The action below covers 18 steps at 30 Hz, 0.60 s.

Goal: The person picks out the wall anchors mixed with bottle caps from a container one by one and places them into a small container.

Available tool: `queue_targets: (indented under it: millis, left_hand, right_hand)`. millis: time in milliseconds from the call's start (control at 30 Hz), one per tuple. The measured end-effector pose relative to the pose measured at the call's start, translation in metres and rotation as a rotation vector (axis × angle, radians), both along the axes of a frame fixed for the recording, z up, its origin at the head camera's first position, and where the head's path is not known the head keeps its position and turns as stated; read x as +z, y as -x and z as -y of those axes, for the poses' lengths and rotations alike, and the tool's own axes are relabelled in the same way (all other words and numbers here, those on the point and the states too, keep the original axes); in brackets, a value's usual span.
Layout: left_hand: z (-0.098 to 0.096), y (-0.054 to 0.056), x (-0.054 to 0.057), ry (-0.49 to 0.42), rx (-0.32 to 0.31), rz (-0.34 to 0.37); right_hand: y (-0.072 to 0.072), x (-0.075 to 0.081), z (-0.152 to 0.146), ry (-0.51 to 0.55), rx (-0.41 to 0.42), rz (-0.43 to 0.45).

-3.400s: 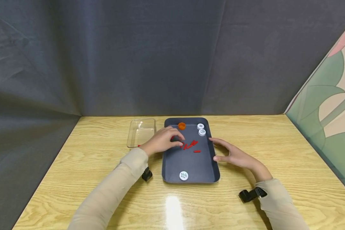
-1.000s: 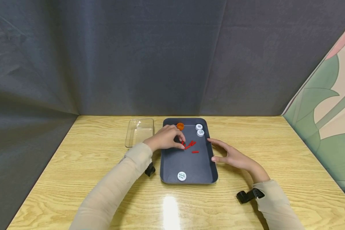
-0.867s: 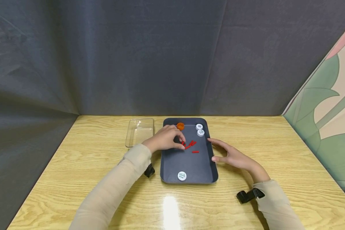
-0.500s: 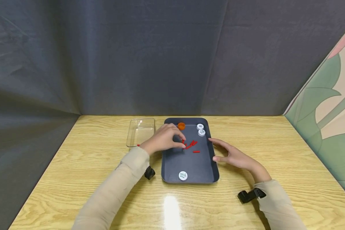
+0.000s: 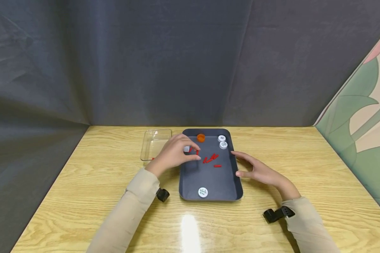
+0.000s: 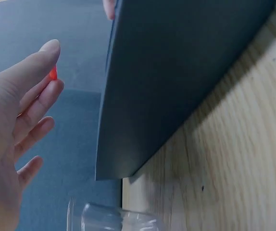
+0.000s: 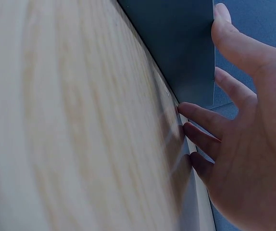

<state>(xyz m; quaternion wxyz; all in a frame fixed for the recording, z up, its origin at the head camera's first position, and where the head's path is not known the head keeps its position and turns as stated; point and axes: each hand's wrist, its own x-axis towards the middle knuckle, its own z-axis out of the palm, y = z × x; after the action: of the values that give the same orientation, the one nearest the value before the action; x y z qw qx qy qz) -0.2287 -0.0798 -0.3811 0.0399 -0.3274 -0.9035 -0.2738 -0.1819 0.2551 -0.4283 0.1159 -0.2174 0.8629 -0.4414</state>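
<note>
In the head view my left hand (image 5: pixel 174 151) is above the left side of a dark grey tray (image 5: pixel 215 182). Its thumb and index finger pinch a small red capsule (image 6: pixel 53 73), seen end-on in the left wrist view. Several more red capsules (image 5: pixel 209 160) lie scattered mid-tray. Partly hidden behind the left fingers is a white piece (image 5: pixel 186 149) with red beside it. My right hand (image 5: pixel 256 170) stays at the tray's right side, thumb and index fingertips right at the rim, fingers spread and relaxed.
Two round white caps (image 5: pixel 223 144) sit at the tray's back right, another printed cap (image 5: pixel 203 192) near the front. An orange round container (image 5: pixel 201 137) stands at the back. Left of the tray is a clear plastic box (image 5: pixel 156 146) with a bit of red at its front edge.
My left hand has picked up a red capsule from the scattered group and lifted it back and to the left. The right hand keeps its place at the tray's rim.
</note>
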Motion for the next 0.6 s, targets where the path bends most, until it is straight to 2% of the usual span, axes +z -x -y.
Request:
queue_targets:
  millis: [267,600]
  left_hand:
    - [0.015,-0.007,-0.001,-0.100,0.061,-0.074]
    - [0.031,-0.014,0.003,-0.163,0.146,-0.109]
  right_hand:
    - [0.000,-0.001,-0.001,0.011,-0.002,0.002]
    - [-0.002,0.002,-0.001,0.012,-0.002,-0.004]
